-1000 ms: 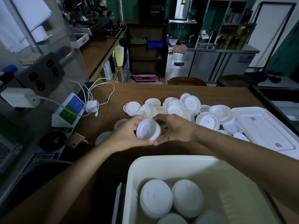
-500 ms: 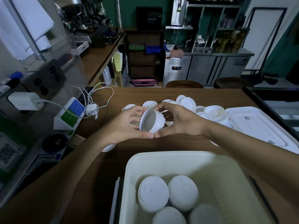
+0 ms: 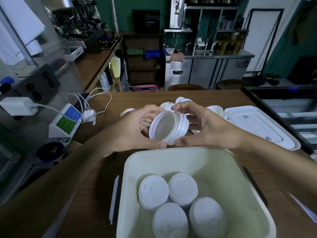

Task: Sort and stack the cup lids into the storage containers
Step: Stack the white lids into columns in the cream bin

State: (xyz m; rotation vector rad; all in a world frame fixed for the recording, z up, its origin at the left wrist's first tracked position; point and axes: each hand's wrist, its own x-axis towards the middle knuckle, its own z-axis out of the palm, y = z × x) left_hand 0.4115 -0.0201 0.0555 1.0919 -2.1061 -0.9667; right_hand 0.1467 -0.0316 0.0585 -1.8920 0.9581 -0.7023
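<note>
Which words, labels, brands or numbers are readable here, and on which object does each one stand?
No text can be read with certainty.
The green and blue stand card: print too blurred.
The QR sticker: only a code pattern, too small.
The fridge label: blurred.
The held stack of lids and the storage container: no print visible.

One container (image 3: 171, 152); four lid stacks (image 3: 153, 192) inside; one held lid stack (image 3: 169, 127); one flat tray lid (image 3: 257, 124).
</note>
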